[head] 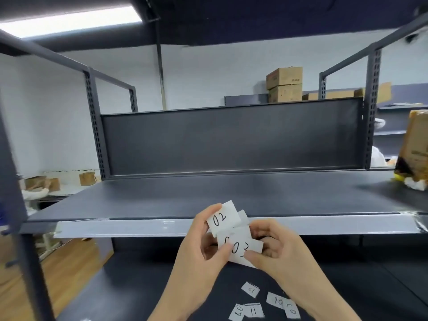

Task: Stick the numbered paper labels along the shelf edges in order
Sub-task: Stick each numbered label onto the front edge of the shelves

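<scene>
Paper labels [221, 218] 02 and 03 sit pinched in the fingers [212, 210] of left hand [199, 249] and right hand [276, 250]

- White paper labels [222, 217] (handwritten "02" and "03" showing), fanned and pinched between left hand [199, 246] and right hand [275, 249], before the pale shelf edge [139, 228].
- Five loose labels [253, 310] lie flat near the lower shelf's [139, 286] front edge.
</scene>
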